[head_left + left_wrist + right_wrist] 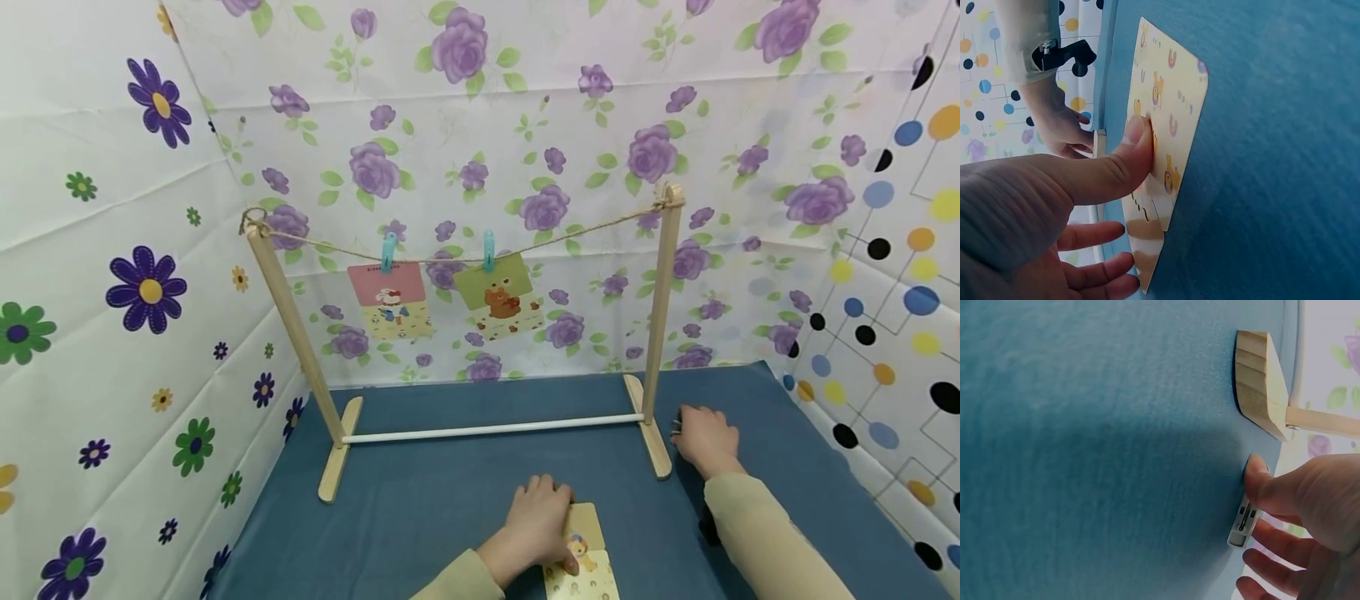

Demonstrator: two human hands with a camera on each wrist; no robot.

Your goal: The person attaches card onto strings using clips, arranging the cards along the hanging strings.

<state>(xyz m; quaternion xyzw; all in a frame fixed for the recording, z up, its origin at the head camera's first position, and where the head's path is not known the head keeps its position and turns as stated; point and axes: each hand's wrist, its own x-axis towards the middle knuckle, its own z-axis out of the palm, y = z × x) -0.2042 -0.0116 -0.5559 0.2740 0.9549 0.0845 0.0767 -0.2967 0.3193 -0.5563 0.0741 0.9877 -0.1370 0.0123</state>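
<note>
My left hand holds a yellow card with a bear picture near the table's front. In the left wrist view the thumb lies on the card's patterned face; other fingers reach its far edge, and the index finger is hidden. Right of the rack's right foot, my right hand pinches a small pale clothespin with a metal spring, low on the table. Its upper end is covered by the thumb. Hung on a twine line are a pink card and a green card, each under a teal clothespin.
A wooden rack with a left post, a right post and a white crossbar stands on the blue cloth. Flowered and dotted sheets enclose the back and sides. A black mount sits on the right sleeve.
</note>
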